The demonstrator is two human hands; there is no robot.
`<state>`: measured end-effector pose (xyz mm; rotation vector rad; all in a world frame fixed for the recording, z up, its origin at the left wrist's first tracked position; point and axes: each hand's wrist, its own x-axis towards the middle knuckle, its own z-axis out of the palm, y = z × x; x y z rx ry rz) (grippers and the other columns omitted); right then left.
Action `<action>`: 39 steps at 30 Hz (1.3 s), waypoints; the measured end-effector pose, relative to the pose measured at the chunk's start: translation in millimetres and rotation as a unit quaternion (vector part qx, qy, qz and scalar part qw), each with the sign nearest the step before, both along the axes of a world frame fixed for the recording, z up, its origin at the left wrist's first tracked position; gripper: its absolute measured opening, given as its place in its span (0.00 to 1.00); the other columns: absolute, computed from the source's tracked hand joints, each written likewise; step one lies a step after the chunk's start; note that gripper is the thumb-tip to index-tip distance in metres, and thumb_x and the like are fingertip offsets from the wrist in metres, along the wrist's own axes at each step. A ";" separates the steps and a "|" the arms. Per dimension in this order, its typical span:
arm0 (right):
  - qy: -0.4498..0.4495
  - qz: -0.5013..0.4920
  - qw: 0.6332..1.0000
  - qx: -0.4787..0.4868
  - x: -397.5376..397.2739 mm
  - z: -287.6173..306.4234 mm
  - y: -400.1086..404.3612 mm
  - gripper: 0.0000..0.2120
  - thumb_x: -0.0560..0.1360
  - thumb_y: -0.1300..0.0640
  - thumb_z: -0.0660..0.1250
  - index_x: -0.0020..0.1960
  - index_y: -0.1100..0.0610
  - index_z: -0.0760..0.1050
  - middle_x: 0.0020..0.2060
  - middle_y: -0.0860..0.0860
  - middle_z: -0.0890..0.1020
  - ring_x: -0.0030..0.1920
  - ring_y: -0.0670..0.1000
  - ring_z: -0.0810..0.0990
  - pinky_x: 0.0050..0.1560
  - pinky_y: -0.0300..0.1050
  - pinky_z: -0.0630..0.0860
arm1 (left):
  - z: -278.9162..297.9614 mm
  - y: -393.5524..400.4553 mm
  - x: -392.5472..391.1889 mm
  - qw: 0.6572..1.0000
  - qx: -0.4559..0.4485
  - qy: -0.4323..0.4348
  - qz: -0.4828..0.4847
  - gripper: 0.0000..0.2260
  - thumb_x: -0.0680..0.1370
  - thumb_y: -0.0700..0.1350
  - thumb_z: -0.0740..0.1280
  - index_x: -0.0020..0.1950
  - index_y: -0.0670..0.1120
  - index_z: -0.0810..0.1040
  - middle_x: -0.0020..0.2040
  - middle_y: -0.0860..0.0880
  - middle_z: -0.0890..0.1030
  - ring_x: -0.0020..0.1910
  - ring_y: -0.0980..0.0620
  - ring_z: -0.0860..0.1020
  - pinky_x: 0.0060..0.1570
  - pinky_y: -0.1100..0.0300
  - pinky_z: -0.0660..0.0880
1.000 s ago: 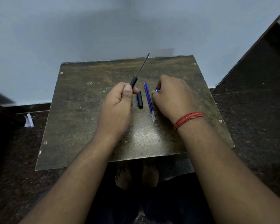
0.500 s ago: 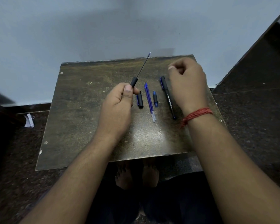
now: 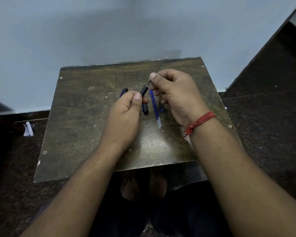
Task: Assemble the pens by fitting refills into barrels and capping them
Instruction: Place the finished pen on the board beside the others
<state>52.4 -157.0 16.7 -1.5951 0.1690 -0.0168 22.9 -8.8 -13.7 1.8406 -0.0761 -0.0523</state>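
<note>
The left hand (image 3: 125, 115) was curled tight around a black barrel (image 3: 143, 90), thumb pressed on top near its front end; the barrel's short black tip stuck out just beyond the thumb, tilted up and away. Behind the fist, another dark end (image 3: 124, 91) showed past the knuckles; whether it belonged to the same barrel could not be told. The right hand (image 3: 176, 98) pinched a thin refill (image 3: 159, 67) between thumb and forefinger, just beyond the barrel's tip, its other fingers folded in. The refill ran in line with the barrel, its point reaching past the table's (image 3: 79, 134) far edge. Just right of the barrel, on the table, lay a black cap (image 3: 145, 109), then a blue refill (image 3: 155, 108), then a small blue piece (image 3: 161, 109) half hidden under the right hand. A red thread (image 3: 201, 121) circled the right wrist.
</note>
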 end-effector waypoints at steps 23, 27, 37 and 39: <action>0.086 -0.108 0.881 -0.453 6.8 -11.5 -74.8 0.05 0.77 0.50 0.68 0.43 0.50 0.78 0.45 0.49 0.81 0.47 0.53 0.80 0.47 0.44 0.73 | -4.8 1.6 0.5 1.000 -0.007 0.014 -0.007 0.14 0.80 0.58 0.56 0.46 0.57 0.80 0.29 0.61 0.70 0.30 0.55 0.65 0.35 0.54 0.62; 0.119 -0.075 0.854 -0.500 7.0 -16.7 -75.5 0.04 0.76 0.51 0.68 0.45 0.51 0.77 0.47 0.52 0.81 0.48 0.55 0.80 0.46 0.47 0.74 | -4.0 2.2 0.1 1.000 -0.007 0.016 -0.005 0.14 0.80 0.58 0.56 0.46 0.56 0.80 0.28 0.61 0.69 0.30 0.56 0.64 0.34 0.55 0.62; 0.129 -0.055 0.853 -0.503 7.4 -14.8 -74.0 0.04 0.75 0.52 0.68 0.45 0.51 0.75 0.46 0.52 0.80 0.47 0.55 0.78 0.44 0.47 0.71 | -3.4 2.5 -0.2 1.000 -0.007 0.014 -0.005 0.14 0.80 0.58 0.56 0.46 0.56 0.80 0.28 0.60 0.69 0.29 0.56 0.64 0.35 0.54 0.62; 0.129 -0.051 0.852 -0.504 6.9 -13.9 -73.9 0.04 0.76 0.52 0.68 0.45 0.52 0.75 0.46 0.52 0.80 0.47 0.55 0.78 0.44 0.47 0.71 | -3.6 2.7 -0.3 1.000 -0.007 0.016 -0.004 0.15 0.80 0.59 0.56 0.46 0.56 0.80 0.28 0.60 0.68 0.29 0.55 0.64 0.36 0.54 0.62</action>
